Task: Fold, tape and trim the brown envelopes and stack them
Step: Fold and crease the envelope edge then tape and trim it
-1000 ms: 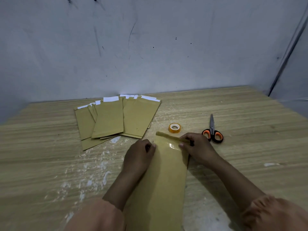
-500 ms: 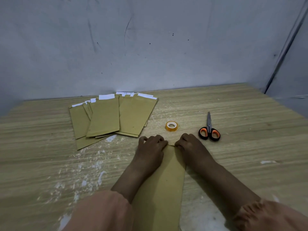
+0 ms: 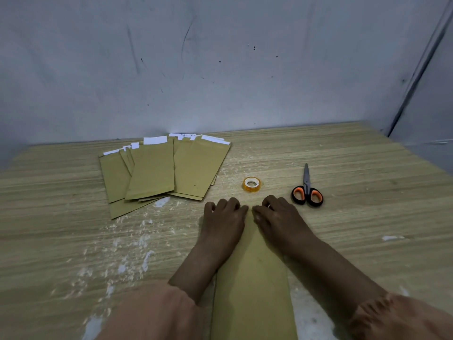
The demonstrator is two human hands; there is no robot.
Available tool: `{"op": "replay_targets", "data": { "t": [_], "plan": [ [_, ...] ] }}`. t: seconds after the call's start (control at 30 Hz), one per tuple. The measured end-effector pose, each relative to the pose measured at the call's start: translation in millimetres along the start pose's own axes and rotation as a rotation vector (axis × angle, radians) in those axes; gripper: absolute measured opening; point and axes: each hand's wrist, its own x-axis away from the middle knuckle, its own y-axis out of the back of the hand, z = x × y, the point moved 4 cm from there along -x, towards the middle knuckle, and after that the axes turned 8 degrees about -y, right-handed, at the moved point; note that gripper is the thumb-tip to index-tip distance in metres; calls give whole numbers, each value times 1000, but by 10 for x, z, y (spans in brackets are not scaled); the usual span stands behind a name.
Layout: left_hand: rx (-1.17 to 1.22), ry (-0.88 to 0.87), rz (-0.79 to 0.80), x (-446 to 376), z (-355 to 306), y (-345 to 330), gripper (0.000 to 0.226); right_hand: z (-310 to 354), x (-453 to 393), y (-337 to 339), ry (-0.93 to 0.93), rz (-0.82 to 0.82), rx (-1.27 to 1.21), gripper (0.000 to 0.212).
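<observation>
Brown paper lies under both hands: a long envelope runs from the near edge of the view toward twelve o'clock, flat on the wooden worktop. Its far end is covered by the two hands, so the fold there cannot be seen.

At the envelope's far end, the left hand rests palm down on the eleven o'clock corner, knuckles raised, its fingers bent at the joints with the tips pressing down on the paper edge. Mirroring it on the one o'clock corner, the right hand has its fingers bent the same way and pressing. The two sets of fingertips nearly meet over the envelope's middle line, and neither hand pinches or lifts anything. Both forearms angle in from the lower corners, with peach sleeves gathered at the wrists.

What shows of the envelope is plain, smooth and unmarked, its long sides straight.

At ten o'clock from the hands, a fanned pile of brown envelopes lies overlapping, white strips showing along their far ends. Just beyond the fingertips at twelve o'clock sits a small roll of tape, lying flat. At two o'clock lie scissors with orange and black handles, blades closed and pointing away. White specks and smears mark the worktop at nine o'clock from the hands.
</observation>
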Motion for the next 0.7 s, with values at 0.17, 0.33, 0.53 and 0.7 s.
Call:
{"op": "replay_targets", "data": {
  "t": [0.17, 0.33, 0.53, 0.7],
  "plan": [
    [-20, 30, -56, -26, 10, 105, 38, 24, 40, 37, -93, 57, -41, 37],
    [246, 164, -79, -188, 214, 212, 31, 14, 29, 61, -117, 65, -46, 49],
    [140, 168, -22, -527, 238, 184, 37, -19, 26, 10, -139, -2, -108, 31],
    [104, 161, 30, -650, 196, 69, 38, -42, 38, 46, -207, -75, -204, 26]
  ]
}}
